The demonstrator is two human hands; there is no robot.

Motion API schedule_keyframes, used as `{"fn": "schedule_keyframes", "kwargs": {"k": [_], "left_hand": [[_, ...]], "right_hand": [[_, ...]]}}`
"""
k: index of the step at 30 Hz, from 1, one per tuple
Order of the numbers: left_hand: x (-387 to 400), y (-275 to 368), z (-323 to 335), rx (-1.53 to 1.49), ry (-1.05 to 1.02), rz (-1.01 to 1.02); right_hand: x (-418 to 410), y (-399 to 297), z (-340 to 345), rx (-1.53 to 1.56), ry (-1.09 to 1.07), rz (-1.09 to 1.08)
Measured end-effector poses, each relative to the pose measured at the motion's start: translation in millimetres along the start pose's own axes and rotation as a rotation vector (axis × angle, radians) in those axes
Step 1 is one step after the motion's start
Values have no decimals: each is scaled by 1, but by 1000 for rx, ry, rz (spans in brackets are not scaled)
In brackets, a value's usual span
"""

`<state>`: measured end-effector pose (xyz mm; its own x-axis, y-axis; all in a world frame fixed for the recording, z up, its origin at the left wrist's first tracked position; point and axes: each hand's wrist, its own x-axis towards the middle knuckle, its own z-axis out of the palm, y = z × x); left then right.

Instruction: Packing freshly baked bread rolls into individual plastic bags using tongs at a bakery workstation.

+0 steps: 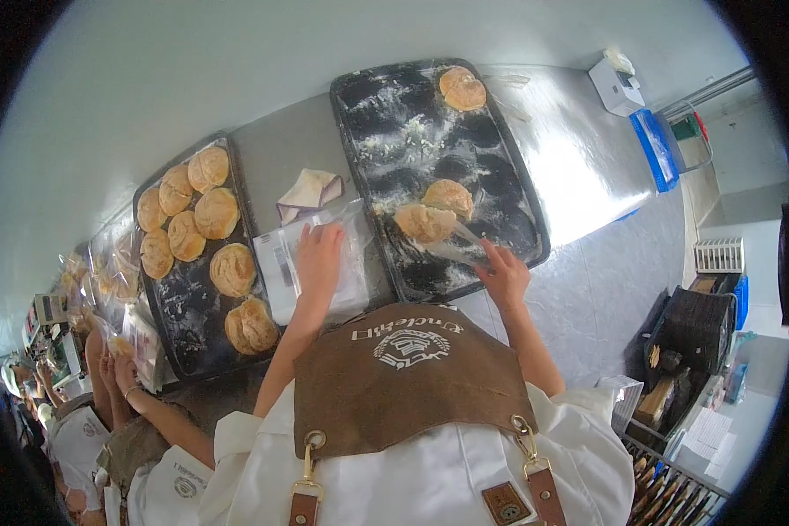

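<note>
My right hand [505, 273] grips the edge of a clear plastic bag [463, 244] over the near part of a black moulded baking tray [536, 197]. A bread roll [424, 222] lies at the bag's far end; whether it is fully inside I cannot tell. Another roll [448, 198] touches it from behind, and a third [462, 89] sits in the tray's far right corner. My left hand [320, 256] rests fingertips down on a stack of clear plastic bags [352, 263], left of the tray. Beyond the stack lies a folded cream cloth [310, 191] with a purple edge.
A second black tray [191, 355] with several rolls stands at the left on the metal table [283, 144]. Past it, a co-worker's hands [119, 368] hold a bagged roll. At the far right are a white box [617, 89] and a blue basket [654, 151].
</note>
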<state>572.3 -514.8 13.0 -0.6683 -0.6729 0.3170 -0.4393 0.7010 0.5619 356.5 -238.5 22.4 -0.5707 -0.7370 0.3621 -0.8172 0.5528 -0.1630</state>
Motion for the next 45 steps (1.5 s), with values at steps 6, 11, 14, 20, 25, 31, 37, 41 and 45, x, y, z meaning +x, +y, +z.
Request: {"fn": "schedule_keyframes", "kwargs": {"k": [6, 11, 14, 20, 25, 31, 37, 41, 45], "left_hand": [[1, 5, 0, 29, 5, 58], [1, 15, -3, 66, -7, 147], [-1, 18, 1, 15, 40, 83], [1, 5, 3, -159, 56, -185], [5, 9, 9, -328, 35, -196], [9, 22, 19, -340, -54, -109], [10, 11, 26, -482, -50, -185], [13, 11, 37, -1005, -181, -284], [14, 26, 21, -482, -156, -124]], "right_hand": [[25, -30, -15, 85, -3, -144], [49, -47, -28, 84, -75, -310], [57, -52, -29, 89, -92, -387], [69, -59, -35, 12, -120, -376], [73, -62, -38, 9, -147, -391], [73, -69, -41, 21, -179, -388], [77, -73, -51, 36, -201, -237], [81, -81, -47, 60, -259, -333], [88, -94, -43, 59, -296, -361]]}}
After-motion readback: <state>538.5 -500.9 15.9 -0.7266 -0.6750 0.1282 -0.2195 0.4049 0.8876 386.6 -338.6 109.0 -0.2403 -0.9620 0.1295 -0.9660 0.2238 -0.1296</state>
